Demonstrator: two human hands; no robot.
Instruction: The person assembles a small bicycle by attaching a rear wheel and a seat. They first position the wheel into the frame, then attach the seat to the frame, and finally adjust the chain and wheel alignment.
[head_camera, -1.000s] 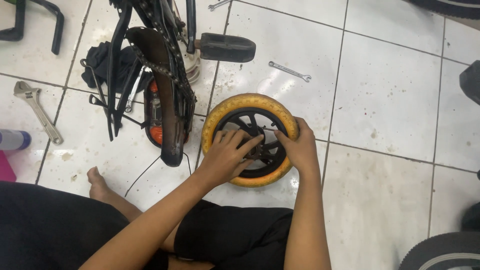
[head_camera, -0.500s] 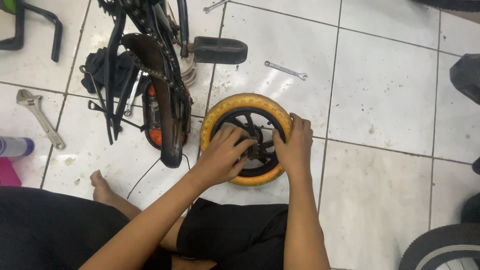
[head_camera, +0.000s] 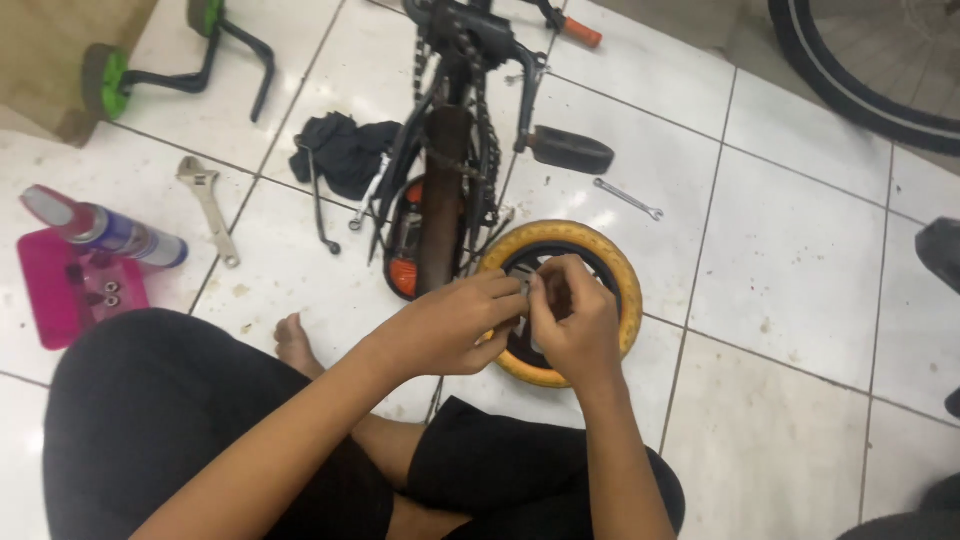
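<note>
A small wheel with a yellow tyre (head_camera: 612, 262) and black spokes lies flat on the white tiled floor in front of my crossed legs. My left hand (head_camera: 450, 328) and my right hand (head_camera: 575, 325) meet just above its hub. Their fingertips pinch a small silvery metal part (head_camera: 526, 292) between them. Both hands hide most of the hub. Just behind the wheel stands a small black bicycle frame (head_camera: 448, 150), upside down, with its chain and a black pedal (head_camera: 570, 150) showing.
A thin spanner (head_camera: 628, 198) lies behind the wheel. At the left are an adjustable wrench (head_camera: 208, 205), a spray can (head_camera: 105, 230), a pink tray (head_camera: 60, 300), a black cloth (head_camera: 345, 150) and green training wheels (head_camera: 150, 75). A large bicycle tyre (head_camera: 850, 95) is top right.
My hands have lifted off the hub and come together, fingertips pinching a small part. The view has tilted, showing more of the floor at the left and back.
</note>
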